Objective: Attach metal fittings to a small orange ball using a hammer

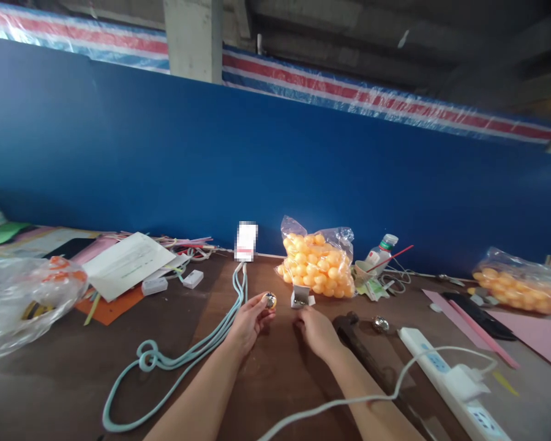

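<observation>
Between the fingertips of my left hand (251, 321) is a small shiny round metal object (270, 300). My right hand (313, 327) has its fingers at the near side of a small open box (302, 296), which has something dark and shiny inside. The fingertips are partly hidden behind the hand, but they are closed at the box. Directly behind the box lies a clear bag of orange balls (319, 266). A second shiny round metal object (380, 324) rests on the table to the right of my right hand.
Light blue cord (188, 356) loops left of my left arm. A hammer (356, 343), white power strip (454, 383) and white cable (330, 405) lie right, the cable crossing my right forearm. A bottle (382, 253) stands behind. Papers (128, 263) and plastic bags lie far left.
</observation>
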Motion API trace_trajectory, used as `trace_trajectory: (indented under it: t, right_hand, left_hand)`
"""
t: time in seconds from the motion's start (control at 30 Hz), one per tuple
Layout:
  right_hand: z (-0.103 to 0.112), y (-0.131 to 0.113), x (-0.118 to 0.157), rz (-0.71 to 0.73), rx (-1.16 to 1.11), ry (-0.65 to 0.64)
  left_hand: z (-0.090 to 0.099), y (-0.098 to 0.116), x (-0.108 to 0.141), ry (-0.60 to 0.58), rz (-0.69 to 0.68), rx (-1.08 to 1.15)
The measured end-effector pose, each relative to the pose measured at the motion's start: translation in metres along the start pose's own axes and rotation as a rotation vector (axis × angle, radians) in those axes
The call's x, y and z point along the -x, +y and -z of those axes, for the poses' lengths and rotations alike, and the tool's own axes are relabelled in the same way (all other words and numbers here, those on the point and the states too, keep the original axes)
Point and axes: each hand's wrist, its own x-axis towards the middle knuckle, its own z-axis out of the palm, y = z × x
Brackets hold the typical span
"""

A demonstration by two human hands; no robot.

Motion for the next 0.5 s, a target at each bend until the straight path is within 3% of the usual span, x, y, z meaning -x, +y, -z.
trace_trajectory:
  t: [0.2,0.37,0.5]
  right_hand:
    - [-0.001,-0.005,-0.008,-0.073,-0.226,0.078]
    - [0.01,-0.029,-0.021,-0.097,-0.65,0.191]
    - [0.008,-0.047,-0.026,-0.112,-1.038,0.195]
  left_hand:
    - [0.001,0.001,0.0,-0.028,0.016,0.05]
    - [0.003,0.003,0.001,-0.033,0.024,0.082]
    - [0.004,0.004,0.002,-0.059,-0.007,0.084]
